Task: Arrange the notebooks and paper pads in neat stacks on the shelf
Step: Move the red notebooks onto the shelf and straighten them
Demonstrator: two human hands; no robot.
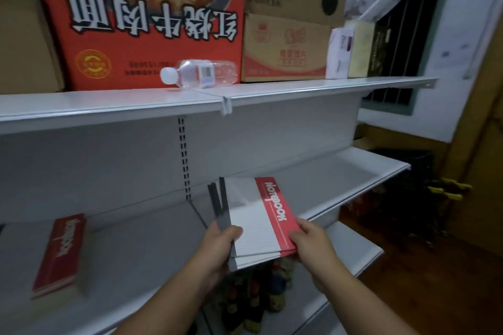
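The white shelf (136,239) is carrying a red box (147,22) on its top level, and a fanned bundle (258,226) of notebooks is being held over the lower level's near edge, right of a flat red stack (61,250). The left hand (217,245) is curling its fingers round the bundle's left edge, the right hand (313,245) is pinching its red right edge, and a bottle (201,73) is lying before the box.

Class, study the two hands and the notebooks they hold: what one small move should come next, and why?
Probably square the bundle of red-and-white paper notebooks before setting it down. The left hand and right hand hold it over the white metal shelf, and its dark spines splay apart at the far end, while the red notebook stack already lies flat to the left.
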